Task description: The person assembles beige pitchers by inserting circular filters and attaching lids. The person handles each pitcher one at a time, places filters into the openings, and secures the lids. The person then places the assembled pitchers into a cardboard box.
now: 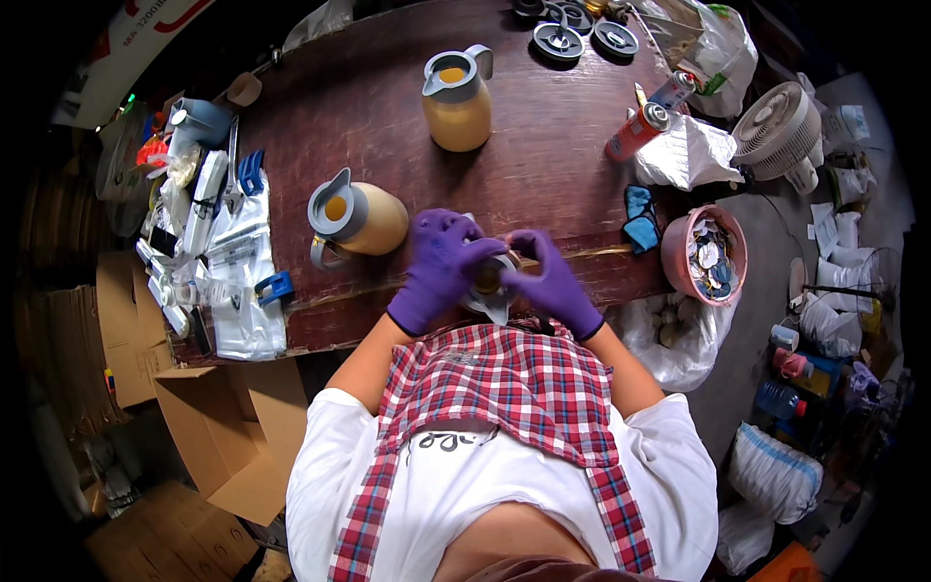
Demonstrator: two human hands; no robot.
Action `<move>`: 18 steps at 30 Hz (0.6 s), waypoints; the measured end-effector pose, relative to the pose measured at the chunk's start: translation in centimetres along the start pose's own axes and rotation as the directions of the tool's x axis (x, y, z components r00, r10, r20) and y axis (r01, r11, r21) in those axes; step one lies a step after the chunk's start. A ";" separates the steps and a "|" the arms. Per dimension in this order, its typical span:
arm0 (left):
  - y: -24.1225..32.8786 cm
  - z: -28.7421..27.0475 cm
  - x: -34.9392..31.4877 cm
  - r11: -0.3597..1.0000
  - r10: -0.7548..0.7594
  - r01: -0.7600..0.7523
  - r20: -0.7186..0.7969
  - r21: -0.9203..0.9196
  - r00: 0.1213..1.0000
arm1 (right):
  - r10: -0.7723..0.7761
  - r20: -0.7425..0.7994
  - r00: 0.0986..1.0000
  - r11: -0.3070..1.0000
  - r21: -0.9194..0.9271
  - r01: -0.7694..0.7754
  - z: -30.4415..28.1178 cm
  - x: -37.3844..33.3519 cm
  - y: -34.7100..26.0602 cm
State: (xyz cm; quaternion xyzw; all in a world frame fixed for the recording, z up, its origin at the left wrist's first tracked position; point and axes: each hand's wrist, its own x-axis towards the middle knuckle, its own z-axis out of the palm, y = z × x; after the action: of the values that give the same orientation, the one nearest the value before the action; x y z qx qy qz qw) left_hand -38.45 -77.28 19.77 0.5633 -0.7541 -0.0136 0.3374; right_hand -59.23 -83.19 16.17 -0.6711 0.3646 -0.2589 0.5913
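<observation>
At the table's near edge, both my hands, in purple gloves, are at a jug with a grey rim [497, 308], its spout pointing toward me. My left hand [438, 270] is closed around its left and far side. On the other side, my right hand [549, 281] has its fingers bent and pinched at the rim; what sits between the fingertips is too small to make out. My hands hide most of this jug. Left of them stands a cream jug with a grey collar and handle [376, 219]. A similar amber-toned jug [458, 118] stands farther back.
Grey round lids [559, 41] lie at the far edge. Two spray cans [637, 132], a blue cloth [640, 219] and a fan [778, 131] are on the right, with a pink bucket of discs [673, 254]. Plastic bags [242, 315] cover the left edge; an open carton [208, 422] sits below.
</observation>
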 end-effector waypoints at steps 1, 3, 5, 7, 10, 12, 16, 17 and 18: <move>-0.1 -0.4 -0.2 1.000 -0.025 0.025 0.009 -0.001 1.000 | -0.027 0.016 1.000 0.995 -0.094 0.029 0.4 -0.6 0.3; -1.0 -1.4 -0.9 0.992 -0.111 0.115 0.063 -0.054 0.992 | -0.043 0.075 0.996 0.985 -0.164 0.055 0.9 -1.3 1.1; -3.4 -1.9 -2.0 0.968 -0.226 0.224 -0.005 -0.116 0.974 | -0.043 0.066 0.997 0.982 -0.183 0.054 0.9 -1.5 0.9; -5.7 -2.4 -3.7 0.942 -0.301 0.298 0.005 -0.156 0.954 | -0.027 0.046 0.999 0.982 -0.184 0.035 1.3 -1.7 0.4; -7.6 -1.6 -5.8 0.927 -0.359 0.365 0.074 -0.083 0.930 | 0.013 -0.002 1.000 0.982 -0.187 -0.013 1.5 -2.3 0.2; -7.9 -0.3 -6.9 0.915 -0.395 0.389 0.041 0.103 0.918 | 0.017 -0.041 0.999 0.977 -0.212 -0.025 1.5 -2.3 0.0; -8.2 3.1 -9.9 0.823 -0.550 0.550 0.041 -0.145 0.834 | -0.065 -0.033 0.997 0.943 -0.330 0.050 2.5 -2.2 -0.4; -6.9 2.9 -9.2 0.651 -0.657 0.617 0.079 -0.442 0.750 | -0.094 -0.048 0.994 0.930 -0.360 0.071 2.3 -2.4 0.2; -5.7 2.2 -8.2 0.400 -0.743 0.618 0.156 -0.676 0.651 | -0.127 -0.053 0.990 0.918 -0.385 0.097 2.3 -2.5 0.6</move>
State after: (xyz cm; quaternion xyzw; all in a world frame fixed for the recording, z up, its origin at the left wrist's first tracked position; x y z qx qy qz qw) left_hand -33.67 -73.07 11.77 0.6553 -0.3637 -0.3761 0.5448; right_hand -59.03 -79.84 15.44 -0.7826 0.3912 -0.2421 0.4194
